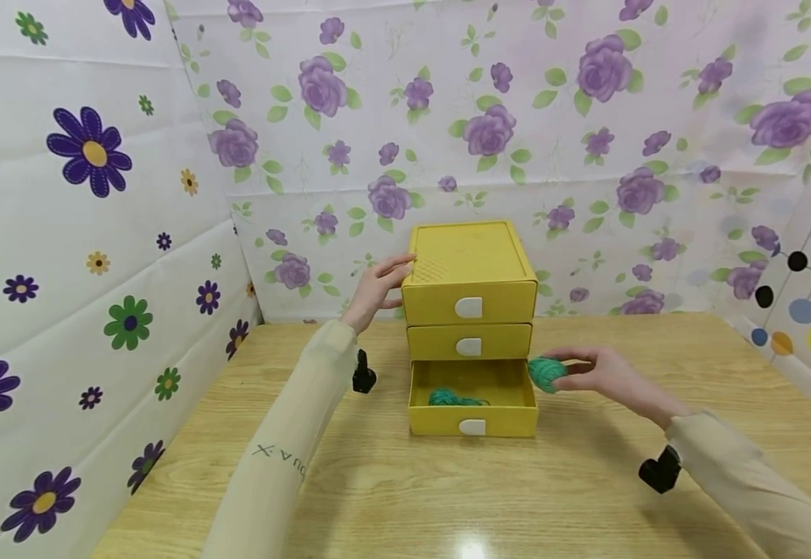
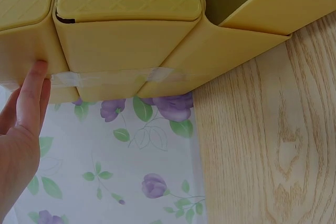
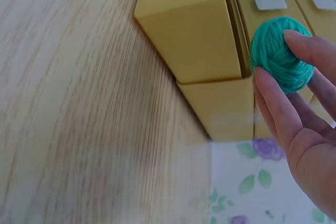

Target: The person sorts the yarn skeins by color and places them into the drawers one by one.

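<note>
A yellow three-drawer box (image 1: pixel 471 303) stands on the table, its bottom drawer (image 1: pixel 471 421) pulled out and the upper two closed. Inside that drawer lies a bundle of green yarn (image 1: pixel 447 397) with a loose tail. My right hand (image 1: pixel 597 375) pinches a ball of green yarn (image 3: pixel 281 53) between thumb and fingers, just right of the open drawer and above the table. Against the upper left side of the box, my left hand (image 1: pixel 380 291) rests with extended fingers; in the left wrist view its fingertips (image 2: pixel 38 69) touch the side wall.
The wooden table (image 1: pixel 349 481) runs out in front and to both sides of the box. Flowered cloth (image 1: pixel 391 116) hangs close behind it, with another patterned sheet (image 1: pixel 84 272) at the left. White tabs (image 1: pixel 468 307) mark the drawer fronts.
</note>
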`<action>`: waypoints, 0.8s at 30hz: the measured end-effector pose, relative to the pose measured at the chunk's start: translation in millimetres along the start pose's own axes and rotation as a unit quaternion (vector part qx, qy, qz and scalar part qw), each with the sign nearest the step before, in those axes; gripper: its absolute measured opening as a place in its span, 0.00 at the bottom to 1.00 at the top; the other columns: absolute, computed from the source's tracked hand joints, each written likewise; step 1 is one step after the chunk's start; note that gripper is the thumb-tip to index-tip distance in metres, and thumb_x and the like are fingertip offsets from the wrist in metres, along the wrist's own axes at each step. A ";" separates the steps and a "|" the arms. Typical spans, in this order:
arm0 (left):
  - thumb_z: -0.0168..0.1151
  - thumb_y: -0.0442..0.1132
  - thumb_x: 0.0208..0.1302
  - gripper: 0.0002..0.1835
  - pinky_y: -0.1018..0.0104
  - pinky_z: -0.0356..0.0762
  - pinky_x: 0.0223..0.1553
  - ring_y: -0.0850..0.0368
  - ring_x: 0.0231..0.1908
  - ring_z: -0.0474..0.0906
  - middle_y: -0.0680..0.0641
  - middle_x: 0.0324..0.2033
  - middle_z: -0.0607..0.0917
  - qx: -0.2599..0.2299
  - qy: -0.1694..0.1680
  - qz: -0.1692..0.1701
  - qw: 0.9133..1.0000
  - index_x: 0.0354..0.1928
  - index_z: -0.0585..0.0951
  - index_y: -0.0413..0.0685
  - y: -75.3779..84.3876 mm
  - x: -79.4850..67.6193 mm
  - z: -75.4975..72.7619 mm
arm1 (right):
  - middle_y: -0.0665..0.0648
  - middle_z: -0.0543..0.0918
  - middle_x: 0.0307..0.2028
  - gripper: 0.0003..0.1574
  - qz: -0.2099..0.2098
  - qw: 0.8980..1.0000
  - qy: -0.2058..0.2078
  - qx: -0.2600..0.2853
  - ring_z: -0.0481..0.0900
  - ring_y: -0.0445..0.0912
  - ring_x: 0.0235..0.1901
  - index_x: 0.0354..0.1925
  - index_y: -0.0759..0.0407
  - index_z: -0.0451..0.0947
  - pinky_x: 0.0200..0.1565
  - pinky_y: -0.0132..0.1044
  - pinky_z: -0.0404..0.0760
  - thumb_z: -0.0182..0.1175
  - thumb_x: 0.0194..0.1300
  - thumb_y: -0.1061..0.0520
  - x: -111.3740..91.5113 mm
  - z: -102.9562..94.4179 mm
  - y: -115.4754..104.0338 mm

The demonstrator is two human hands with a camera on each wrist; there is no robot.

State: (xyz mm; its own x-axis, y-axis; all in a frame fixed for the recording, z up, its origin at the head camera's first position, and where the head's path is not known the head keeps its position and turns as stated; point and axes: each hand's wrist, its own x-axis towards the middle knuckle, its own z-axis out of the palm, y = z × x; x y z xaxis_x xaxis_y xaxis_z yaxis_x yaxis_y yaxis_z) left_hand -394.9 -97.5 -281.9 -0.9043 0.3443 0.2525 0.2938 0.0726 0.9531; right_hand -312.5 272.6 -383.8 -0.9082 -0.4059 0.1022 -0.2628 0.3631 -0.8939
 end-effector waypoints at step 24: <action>0.55 0.49 0.64 0.23 0.54 0.74 0.41 0.50 0.47 0.71 0.51 0.55 0.72 -0.009 0.018 0.004 1.000 0.60 0.72 0.53 -22.3 15.3 -5.2 | 0.62 0.74 0.50 0.29 -0.031 0.999 -0.011 -0.003 0.75 0.53 0.46 0.53 0.59 0.75 0.42 0.40 0.75 0.68 0.52 0.54 24.7 33.4 -18.8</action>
State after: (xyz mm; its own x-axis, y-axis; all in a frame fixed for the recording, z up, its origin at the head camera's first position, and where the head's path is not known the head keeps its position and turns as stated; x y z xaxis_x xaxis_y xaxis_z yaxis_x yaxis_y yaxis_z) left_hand -416.9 -98.8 -298.4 -0.9126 0.3114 0.2651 0.2954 0.0537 0.9539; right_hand -319.1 227.7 -379.1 -0.8826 -0.4467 0.1464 -0.3198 0.3422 -0.8835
